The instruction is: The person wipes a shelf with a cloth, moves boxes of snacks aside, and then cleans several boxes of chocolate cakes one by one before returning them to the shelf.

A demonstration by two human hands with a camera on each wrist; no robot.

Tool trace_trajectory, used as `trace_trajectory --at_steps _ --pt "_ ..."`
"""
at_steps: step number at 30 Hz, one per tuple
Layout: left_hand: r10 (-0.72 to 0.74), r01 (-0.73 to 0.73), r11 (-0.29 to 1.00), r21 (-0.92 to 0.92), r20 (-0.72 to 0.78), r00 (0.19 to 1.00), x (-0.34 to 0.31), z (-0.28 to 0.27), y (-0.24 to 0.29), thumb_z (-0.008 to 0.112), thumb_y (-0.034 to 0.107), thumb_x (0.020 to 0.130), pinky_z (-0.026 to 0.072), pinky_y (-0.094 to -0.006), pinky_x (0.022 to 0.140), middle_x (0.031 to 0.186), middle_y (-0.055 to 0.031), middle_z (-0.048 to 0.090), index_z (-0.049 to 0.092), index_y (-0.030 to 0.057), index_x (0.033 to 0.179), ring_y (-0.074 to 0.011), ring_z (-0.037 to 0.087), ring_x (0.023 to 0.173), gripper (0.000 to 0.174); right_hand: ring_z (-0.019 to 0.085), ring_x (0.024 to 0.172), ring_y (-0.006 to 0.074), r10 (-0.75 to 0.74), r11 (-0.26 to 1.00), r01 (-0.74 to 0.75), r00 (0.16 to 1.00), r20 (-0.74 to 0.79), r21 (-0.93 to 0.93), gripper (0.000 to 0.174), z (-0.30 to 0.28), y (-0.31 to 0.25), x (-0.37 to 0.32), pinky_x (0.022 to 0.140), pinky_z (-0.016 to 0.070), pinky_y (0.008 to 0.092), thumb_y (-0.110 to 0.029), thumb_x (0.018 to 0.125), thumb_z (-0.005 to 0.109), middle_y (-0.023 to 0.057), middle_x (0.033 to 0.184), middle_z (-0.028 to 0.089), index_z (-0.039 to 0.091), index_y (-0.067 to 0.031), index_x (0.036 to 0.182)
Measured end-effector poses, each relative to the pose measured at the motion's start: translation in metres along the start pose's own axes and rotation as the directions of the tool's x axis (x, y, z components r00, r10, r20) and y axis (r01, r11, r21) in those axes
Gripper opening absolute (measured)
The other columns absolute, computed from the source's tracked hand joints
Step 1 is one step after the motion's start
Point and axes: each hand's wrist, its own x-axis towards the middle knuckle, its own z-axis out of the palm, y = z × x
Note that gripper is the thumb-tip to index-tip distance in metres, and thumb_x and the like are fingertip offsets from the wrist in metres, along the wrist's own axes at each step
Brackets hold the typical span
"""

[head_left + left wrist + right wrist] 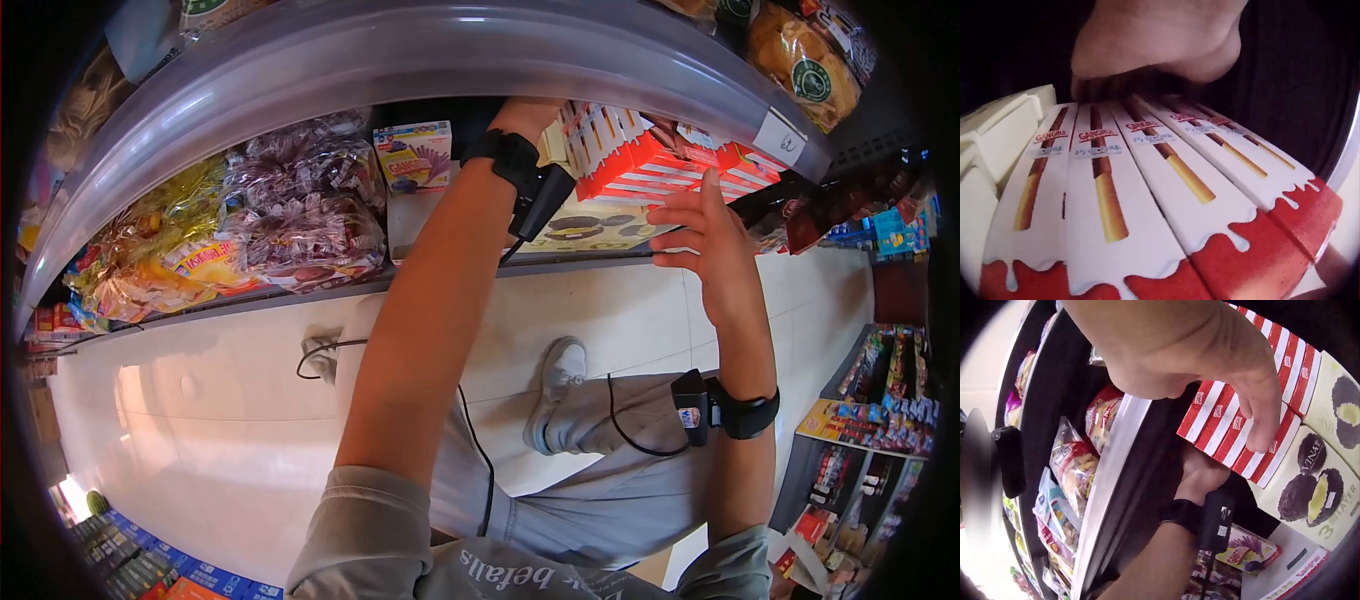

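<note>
A tightly packed row of slim, straight-edged cardboard boxes (pixel 640 165), red and white with biscuit-stick pictures, stood on a shelf beneath a curved, glossy, translucent plastic shelf lip (pixel 400 50). Their narrow ends were striped red and white; their broad faces showed wavy, drip-shaped red borders.

The right hand (pixel 715 240) was at the front of the row. Its fingers (pixel 1263 434) were extended and slightly spread, curled round nothing; one lay over the striped ends, seemingly touching them. The left hand (pixel 530 112) reached under the lip to the opposite side of the row. Its fingers were hidden in shadow there, so how far open they were, and whether they gripped a box, I cannot tell.

Pale cream cardboard boxes (pixel 1316 487), printed with dark round sweets, sat beside the row. On the left arm's other side from the row stood a small, flat-sided carton (pixel 415 158) with purple stick pictures, and beyond it lay crinkled, shiny clear-plastic packets (pixel 300 210) with purple-and-white contents.
</note>
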Motion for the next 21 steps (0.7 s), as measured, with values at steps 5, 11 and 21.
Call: trace_trajectory --at_steps 5,11,21 --pt "-0.032 0.032 0.999 -0.005 -0.008 0.999 0.005 0.006 0.004 0.045 0.018 0.092 0.0363 -0.0394 0.102 0.127 -0.0196 0.051 0.052 0.0043 0.123 -0.0339 0.047 0.119 0.035 0.066 0.083 0.0288 0.145 0.978 -0.164 0.979 0.145 0.128 0.099 -0.004 -0.002 0.007 0.067 0.0563 0.0380 -0.079 0.081 0.034 0.0248 0.100 0.062 0.048 0.0124 0.116" --pt "-0.089 0.087 0.993 -0.075 -0.027 0.996 0.007 0.006 0.011 0.049 0.022 0.091 0.0385 -0.0391 0.100 0.124 -0.0175 0.053 0.052 0.0052 0.122 -0.0314 0.049 0.116 0.035 0.065 0.092 0.0341 0.161 0.924 -0.232 0.957 0.242 0.302 0.102 0.002 0.003 0.017 0.075 0.0562 0.0429 -0.078 0.083 0.027 0.0309 0.111 0.058 0.041 0.0162 0.120" --pt "-0.263 0.222 0.887 -0.404 -0.048 0.964 0.000 -0.007 0.021 0.054 0.027 0.090 0.0421 -0.0387 0.096 0.120 -0.0140 0.056 0.053 0.0067 0.120 -0.0273 0.053 0.112 0.037 0.065 0.094 0.0349 0.151 0.900 -0.219 0.968 0.202 0.378 0.098 0.006 0.003 0.014 0.076 0.0564 0.0445 -0.075 0.084 0.033 0.0322 0.109 0.058 0.045 0.0174 0.115"
